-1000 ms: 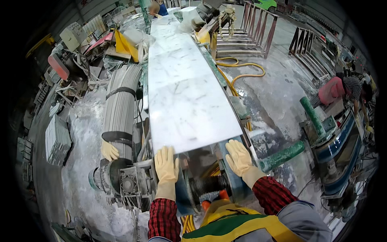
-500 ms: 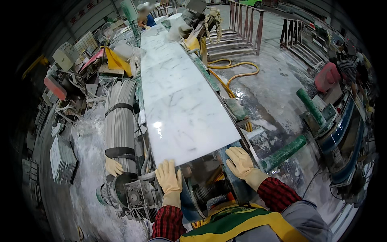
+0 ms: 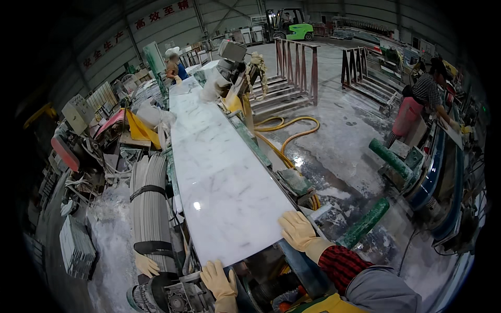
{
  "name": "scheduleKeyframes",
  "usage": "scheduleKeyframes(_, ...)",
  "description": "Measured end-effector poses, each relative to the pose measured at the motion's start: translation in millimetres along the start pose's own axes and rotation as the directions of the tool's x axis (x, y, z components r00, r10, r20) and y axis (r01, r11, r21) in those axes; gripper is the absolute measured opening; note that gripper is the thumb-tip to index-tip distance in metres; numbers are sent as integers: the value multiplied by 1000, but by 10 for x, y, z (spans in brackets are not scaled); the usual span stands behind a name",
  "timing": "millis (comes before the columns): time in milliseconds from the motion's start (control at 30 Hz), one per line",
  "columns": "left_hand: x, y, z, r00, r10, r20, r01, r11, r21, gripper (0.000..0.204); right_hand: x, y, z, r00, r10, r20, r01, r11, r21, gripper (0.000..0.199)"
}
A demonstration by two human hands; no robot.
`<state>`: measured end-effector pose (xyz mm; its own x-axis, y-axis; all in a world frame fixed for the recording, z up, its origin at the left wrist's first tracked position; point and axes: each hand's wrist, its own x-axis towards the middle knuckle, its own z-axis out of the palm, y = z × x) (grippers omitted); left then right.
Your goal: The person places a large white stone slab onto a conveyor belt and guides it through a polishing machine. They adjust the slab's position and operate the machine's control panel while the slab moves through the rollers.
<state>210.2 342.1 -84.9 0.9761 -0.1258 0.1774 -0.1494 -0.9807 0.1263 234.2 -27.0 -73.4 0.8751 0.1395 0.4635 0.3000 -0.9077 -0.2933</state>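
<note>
A long polished white marble slab (image 3: 229,208) with grey veining runs away from me on a narrow machine bed. My left hand (image 3: 219,281), in a cream rubber glove, lies at the slab's near left corner, fingers spread. My right hand (image 3: 300,233), gloved alike, rests with outstretched fingers over the near right corner. Neither hand grips anything I can see. Below the slab's near edge, a dark ribbed roller (image 3: 269,289) shows between blue side plates. An empty cream glove (image 3: 146,265) hangs left of my left hand, by a strapped bundle of grey strips (image 3: 147,208).
A motor with gearbox (image 3: 175,298) sits at the lower left. Green rollers (image 3: 365,223) and a yellow hose (image 3: 300,127) lie to the right. One co-worker (image 3: 424,99) bends over a bench at right; another (image 3: 176,67) stands far off. A green forklift (image 3: 299,31) is behind.
My view has tilted upward, bringing the forklift and the co-worker at right into fuller view. My right hand now overlaps the slab's corner more; my left hand stays by its corner.
</note>
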Motion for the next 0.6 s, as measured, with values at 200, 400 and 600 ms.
scheduleKeyframes(200, -51, -91, 93, 998, 45, -34, -46, 999, -17, 65, 2, -47, -11, 991, -48, -124, 48, 999, 0, 40)
scheduleKeyframes(400, -48, -72, 14, 992, 128, -13, -129, 989, -70, 62, -57, -34, 45, 995, 14, -102, -11, 1000, 26, 35)
scheduleKeyframes(600, -87, -54, 72, 988, 145, -56, -147, 988, -36, 59, -156, 24, 64, 994, 0, -105, -2, 1000, -16, 38)
